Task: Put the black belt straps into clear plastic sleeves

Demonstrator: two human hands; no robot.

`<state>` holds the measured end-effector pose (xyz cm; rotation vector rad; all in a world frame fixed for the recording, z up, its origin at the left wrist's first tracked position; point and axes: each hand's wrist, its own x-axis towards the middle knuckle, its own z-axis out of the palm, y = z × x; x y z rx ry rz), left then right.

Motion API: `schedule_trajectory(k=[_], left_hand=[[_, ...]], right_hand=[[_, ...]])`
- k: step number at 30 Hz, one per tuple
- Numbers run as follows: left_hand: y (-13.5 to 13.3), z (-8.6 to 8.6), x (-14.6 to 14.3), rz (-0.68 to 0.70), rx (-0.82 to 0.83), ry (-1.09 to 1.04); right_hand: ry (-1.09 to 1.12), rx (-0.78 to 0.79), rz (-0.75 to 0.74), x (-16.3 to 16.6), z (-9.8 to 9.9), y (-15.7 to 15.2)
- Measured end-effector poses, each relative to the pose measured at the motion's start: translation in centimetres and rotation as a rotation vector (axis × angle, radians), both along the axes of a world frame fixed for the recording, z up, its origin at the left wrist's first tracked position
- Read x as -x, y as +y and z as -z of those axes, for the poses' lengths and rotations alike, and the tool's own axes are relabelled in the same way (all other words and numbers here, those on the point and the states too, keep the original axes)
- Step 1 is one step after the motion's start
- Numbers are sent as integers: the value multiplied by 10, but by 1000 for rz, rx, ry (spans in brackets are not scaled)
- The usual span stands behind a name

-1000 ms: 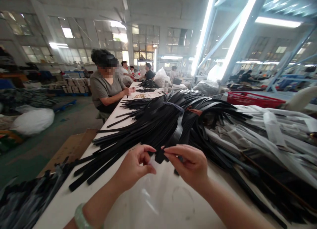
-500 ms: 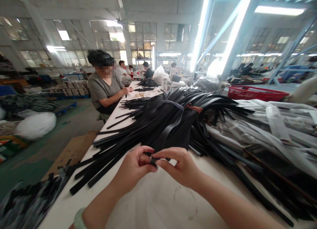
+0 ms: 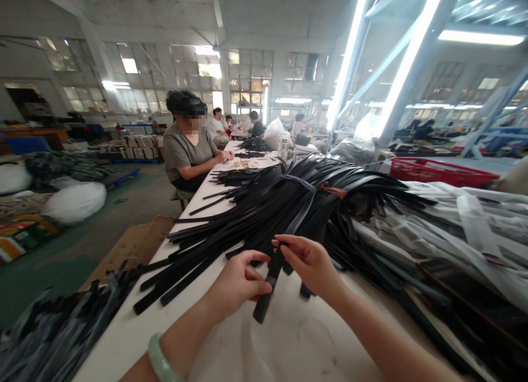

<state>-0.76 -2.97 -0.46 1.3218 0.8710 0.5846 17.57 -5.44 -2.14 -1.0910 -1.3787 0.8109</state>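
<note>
A black strap [image 3: 269, 295] slants between my two hands, its squared end pointing down toward me over the white table [image 3: 301, 343]. My left hand [image 3: 241, 277], with a pale green bangle above the wrist, grips the strap's left edge near that end, thumb against it. Farther up, my right hand [image 3: 309, 263] pinches the same strap between thumb and fingers. Just beyond my hands lies a large bundle of black straps [image 3: 247, 211], bound with a dark tie [image 3: 303, 181] and an orange-brown tie [image 3: 333, 191]. Their loose ends fan out toward the left and front.
White wrapped material [image 3: 474, 222] is piled on the right, with a red crate [image 3: 443, 172] behind it. A co-worker [image 3: 190, 145] sits along the table's left side. More wrapped black straps [image 3: 70, 327] lie at lower left, near a cardboard sheet [image 3: 127, 247].
My hands have moved apart, the right one up along the strap, and the strap's flat end now shows between them. The view has shifted slightly, so the scene sits lower and farther right.
</note>
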Motion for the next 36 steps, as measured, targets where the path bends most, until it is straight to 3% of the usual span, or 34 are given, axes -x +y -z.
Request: schedule_trajectory(k=[4,10,13,16,18,21,24,26,29,32,34,36], left_hand=[[6,-1,1,-98,-26,-34],[12,7,3,-218,-73,-33],[11,3,9,-103,142,-98],[9,-4,17,156,447,-92],[10,-5,20,264,497,-57],[10,-2,19,261,465,-15],[8,1,14,246,499,16],[7,2,11,251,535,5],[6,-1,11,208,568,-61],[5,-7,14,193,535,-137],[4,-11,17,213,484,-157],[2,-12,17,231,434,-132]], right_hand=[[-181,-29,-65,7,3,-9],[-187,17,-246,16,11,-10],[-275,-35,-200,14,9,-10],[-423,-123,-114,9,6,-11],[-456,-138,-138,6,7,-10],[-253,-10,-168,0,16,2],[71,203,-59,-8,24,21],[164,265,-34,-12,24,26],[73,185,-54,-9,15,17],[-224,10,-47,-2,4,1],[-364,-68,3,-2,-1,-3],[-353,-79,80,-7,-3,0]])
